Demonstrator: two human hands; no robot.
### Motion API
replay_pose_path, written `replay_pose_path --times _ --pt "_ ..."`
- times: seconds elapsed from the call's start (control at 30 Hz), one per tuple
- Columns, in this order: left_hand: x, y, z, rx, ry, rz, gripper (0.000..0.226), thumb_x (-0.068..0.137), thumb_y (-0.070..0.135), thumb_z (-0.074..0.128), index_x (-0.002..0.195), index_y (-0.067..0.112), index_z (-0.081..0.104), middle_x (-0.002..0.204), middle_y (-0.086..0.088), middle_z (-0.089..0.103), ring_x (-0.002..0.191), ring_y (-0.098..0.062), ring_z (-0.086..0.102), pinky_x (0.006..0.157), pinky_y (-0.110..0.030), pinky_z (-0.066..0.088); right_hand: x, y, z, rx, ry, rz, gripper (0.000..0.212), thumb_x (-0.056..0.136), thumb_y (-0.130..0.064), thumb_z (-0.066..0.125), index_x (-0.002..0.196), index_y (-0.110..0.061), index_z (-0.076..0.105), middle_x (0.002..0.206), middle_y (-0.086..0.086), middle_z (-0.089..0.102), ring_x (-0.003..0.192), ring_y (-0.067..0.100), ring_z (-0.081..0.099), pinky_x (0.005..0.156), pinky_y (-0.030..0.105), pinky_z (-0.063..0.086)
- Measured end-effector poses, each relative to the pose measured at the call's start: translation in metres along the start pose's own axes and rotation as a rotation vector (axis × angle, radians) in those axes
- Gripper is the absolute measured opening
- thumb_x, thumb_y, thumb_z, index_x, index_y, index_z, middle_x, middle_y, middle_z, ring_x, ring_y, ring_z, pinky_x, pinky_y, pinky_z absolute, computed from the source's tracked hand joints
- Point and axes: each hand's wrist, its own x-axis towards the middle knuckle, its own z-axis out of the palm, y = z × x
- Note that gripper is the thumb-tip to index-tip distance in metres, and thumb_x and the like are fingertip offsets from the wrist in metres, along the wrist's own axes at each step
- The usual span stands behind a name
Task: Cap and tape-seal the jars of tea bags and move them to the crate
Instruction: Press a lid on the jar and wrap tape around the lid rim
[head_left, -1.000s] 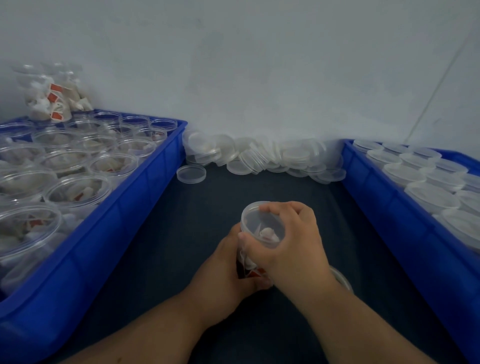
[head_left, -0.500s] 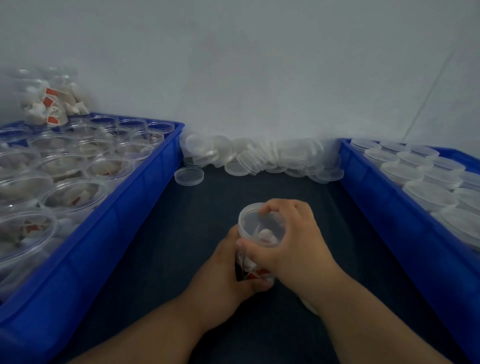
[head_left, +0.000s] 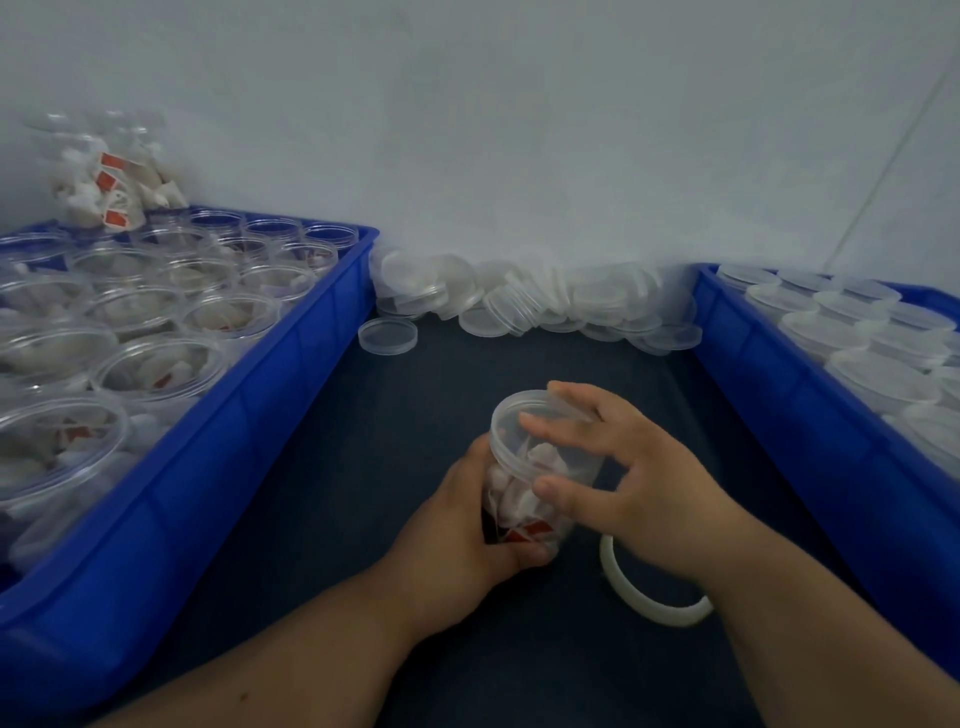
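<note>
Capping step, seen from the head camera. The jar (head_left: 524, 499) of tea bags is at the centre of the dark surface (head_left: 363, 493), between the left crate (head_left: 208, 457) of uncapped jars and the right crate (head_left: 805, 415) of capped ones. The hand hides whether the jar's base rests on the surface.

The left hand (head_left: 457, 525) wraps the lower body of the jar in a closed grip. The right hand (head_left: 639, 483) is spread over the lid (head_left: 524, 415). Its fingertips (head_left: 527, 420) touch the rim and its thumb lies against the wall below, so this grip is loose and open, not a pinch.

The lid appears seated on the mouth. To finish well, the lid should probably be kept square to the mouth. The right hand turns it snug while the left stops the body rotating. The thin clear wall likely flexes, so a moderate squeeze is advisable.

The tape roll (head_left: 639, 597) lies just beside the jar, under the right wrist, ready for sealing.
</note>
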Motion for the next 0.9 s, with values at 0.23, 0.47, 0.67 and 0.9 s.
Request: replay_pose_path --times 0.23,0.47,0.67,0.9 --pt "-0.001 0.003 0.001 -0.02 -0.006 0.005 0.091 0.073 0.026 0.088 0.143 0.052 0.035 0.136 0.019 0.057 0.125 -0.001 0.058 0.106 -0.035 0.05 0.003 -0.004 0.005 -0.01 0.091 0.052 0.049 0.061 -0.06 0.077 0.109 -0.058 0.064 0.126 -0.034 0.039 0.117 -0.024 0.035 0.083 -0.009 0.029" --pt "-0.001 0.004 0.0 -0.004 -0.004 0.022 0.089 0.074 0.029 0.089 0.144 0.048 0.037 0.138 0.017 0.056 0.126 -0.003 0.057 0.106 -0.036 0.049 0.004 -0.008 0.002 0.047 -0.09 0.053 0.076 0.073 -0.069 0.063 0.138 -0.065 0.025 0.144 -0.037 0.02 0.139 -0.013 0.014 0.105 0.01 0.026" --pt "0.0 0.001 0.0 -0.001 -0.007 0.004 0.092 0.072 0.034 0.089 0.145 0.052 0.034 0.138 0.017 0.056 0.126 -0.005 0.057 0.106 -0.038 0.05 0.003 -0.004 0.001 0.046 0.071 0.062 0.089 0.063 -0.066 0.074 0.141 -0.059 0.032 0.131 -0.036 0.043 0.119 -0.02 0.04 0.089 0.002 0.037" --pt "0.0 0.003 0.0 -0.009 -0.009 0.026 0.091 0.074 0.029 0.088 0.145 0.05 0.035 0.14 0.02 0.055 0.129 -0.001 0.054 0.107 -0.034 0.047 0.012 0.0 0.001 0.082 0.001 0.027 0.102 0.058 -0.066 0.08 0.142 -0.062 0.022 0.132 -0.029 0.038 0.12 -0.017 0.038 0.091 0.008 0.035"
